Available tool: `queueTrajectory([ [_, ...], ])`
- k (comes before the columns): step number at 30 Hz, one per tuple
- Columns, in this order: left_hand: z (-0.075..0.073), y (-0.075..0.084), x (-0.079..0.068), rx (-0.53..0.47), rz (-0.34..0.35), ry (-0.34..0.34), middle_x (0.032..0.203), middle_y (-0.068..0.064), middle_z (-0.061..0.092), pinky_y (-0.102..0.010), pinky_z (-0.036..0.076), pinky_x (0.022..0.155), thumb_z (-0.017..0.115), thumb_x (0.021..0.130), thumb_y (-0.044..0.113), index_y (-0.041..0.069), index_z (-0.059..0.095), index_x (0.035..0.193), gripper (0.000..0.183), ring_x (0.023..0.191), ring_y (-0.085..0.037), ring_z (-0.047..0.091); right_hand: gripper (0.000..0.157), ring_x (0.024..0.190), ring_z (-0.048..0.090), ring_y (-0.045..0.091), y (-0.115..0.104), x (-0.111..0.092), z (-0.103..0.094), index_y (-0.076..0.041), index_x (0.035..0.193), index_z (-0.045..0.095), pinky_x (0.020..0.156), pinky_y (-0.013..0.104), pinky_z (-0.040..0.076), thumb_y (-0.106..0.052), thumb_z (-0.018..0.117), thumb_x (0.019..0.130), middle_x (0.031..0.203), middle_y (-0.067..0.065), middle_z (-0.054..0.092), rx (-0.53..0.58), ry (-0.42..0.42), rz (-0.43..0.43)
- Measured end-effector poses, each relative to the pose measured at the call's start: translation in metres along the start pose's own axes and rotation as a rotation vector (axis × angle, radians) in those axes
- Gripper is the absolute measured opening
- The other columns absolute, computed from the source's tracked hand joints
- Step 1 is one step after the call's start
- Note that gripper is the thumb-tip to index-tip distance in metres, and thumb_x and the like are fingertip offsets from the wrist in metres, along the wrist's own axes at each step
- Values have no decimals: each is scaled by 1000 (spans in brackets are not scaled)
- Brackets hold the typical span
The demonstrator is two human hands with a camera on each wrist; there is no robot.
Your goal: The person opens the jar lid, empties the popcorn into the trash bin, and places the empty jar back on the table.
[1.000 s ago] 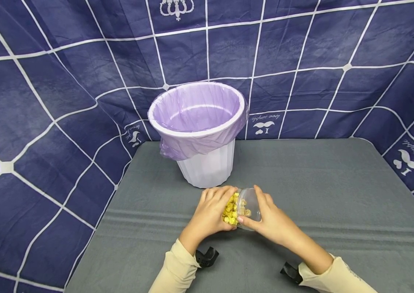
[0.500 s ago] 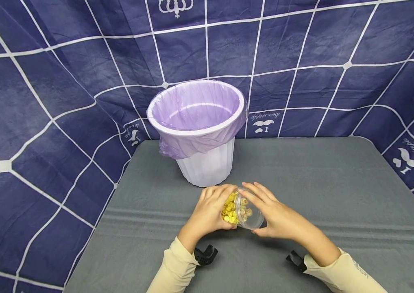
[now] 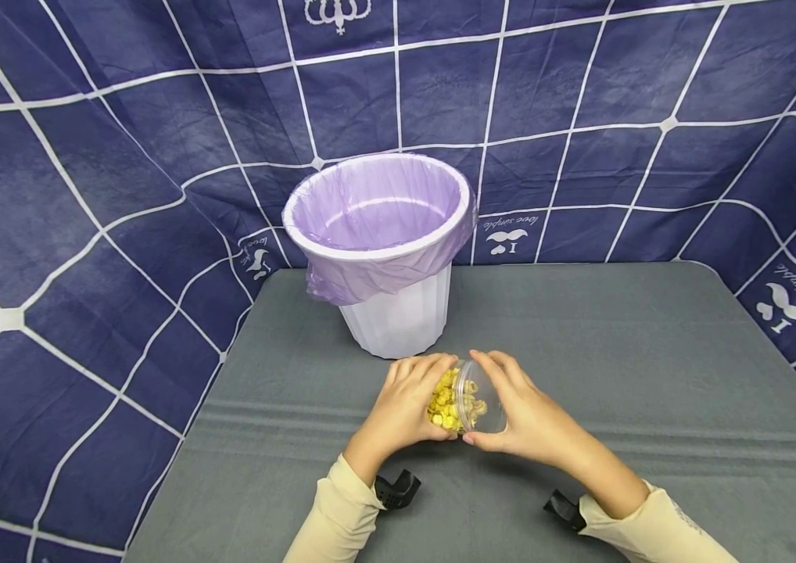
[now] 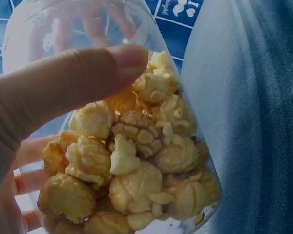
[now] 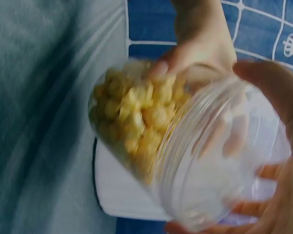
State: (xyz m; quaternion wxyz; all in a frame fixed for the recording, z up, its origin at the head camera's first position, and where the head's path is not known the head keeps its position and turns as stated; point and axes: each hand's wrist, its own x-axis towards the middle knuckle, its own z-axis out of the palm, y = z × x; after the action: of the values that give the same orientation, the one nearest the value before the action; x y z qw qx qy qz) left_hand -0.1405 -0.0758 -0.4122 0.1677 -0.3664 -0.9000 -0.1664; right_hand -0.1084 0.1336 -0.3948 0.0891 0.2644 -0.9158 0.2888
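Observation:
A clear plastic jar point(image 3: 445, 403) of yellow popcorn point(image 5: 136, 112) is tilted on its side above the table, its lid end toward the right. My left hand point(image 3: 405, 403) grips the jar's body, the thumb lying across the wall in the left wrist view. Around the clear lid point(image 5: 219, 161) curve the thumb and fingers of my right hand point(image 3: 532, 410). Popcorn point(image 4: 136, 161) fills part of the jar and shows through the plastic. Whether the lid is loose from the jar cannot be seen.
Just beyond the hands stands a white trash bin point(image 3: 398, 317) lined with a purple bag point(image 3: 349, 277). Grey cloth covers the table point(image 3: 616, 336). Blue curtains point(image 3: 581, 94) with white lines hang behind and at the sides.
The right hand's fingers came away from the lid's edge half a second ago, shifting right, and are now back around it. The left hand and jar have stayed nearly in place.

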Motion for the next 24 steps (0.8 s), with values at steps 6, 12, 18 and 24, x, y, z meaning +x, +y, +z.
queueTrajectory([
  [6, 0, 1, 0, -38, 4, -7, 126, 1, 46, -35, 30, 90, 83, 46, 48, 17, 39, 130, 100, 105, -19, 42, 101, 119, 35, 30, 13, 0, -7, -18, 139, 29, 83, 46, 43, -41, 79, 55, 137, 10, 28, -31, -2, -255],
  [12, 1, 1, 1, -55, 1, -17, 127, 0, 45, -35, 29, 92, 83, 46, 47, 17, 39, 131, 100, 106, -18, 41, 109, 126, 23, 37, 14, -2, -12, -15, 141, 23, 89, 51, 37, -41, 82, 54, 144, 11, 20, -25, -53, -274],
  [18, 2, 1, 1, -56, -13, 3, 127, 0, 45, -36, 29, 92, 83, 46, 47, 16, 39, 131, 100, 106, -19, 42, 108, 116, 40, 37, -3, -7, -7, -12, 145, 7, 85, 51, 40, -59, 65, 68, 141, 17, 21, 30, -7, 74],
  [24, 2, 1, 1, -56, -17, 0, 127, 1, 45, -36, 28, 92, 83, 47, 46, 17, 38, 131, 99, 106, -19, 41, 99, 110, 45, 34, -9, -5, -2, -9, 141, 21, 84, 49, 42, -54, 69, 68, 131, 17, 33, 31, 47, 82],
])
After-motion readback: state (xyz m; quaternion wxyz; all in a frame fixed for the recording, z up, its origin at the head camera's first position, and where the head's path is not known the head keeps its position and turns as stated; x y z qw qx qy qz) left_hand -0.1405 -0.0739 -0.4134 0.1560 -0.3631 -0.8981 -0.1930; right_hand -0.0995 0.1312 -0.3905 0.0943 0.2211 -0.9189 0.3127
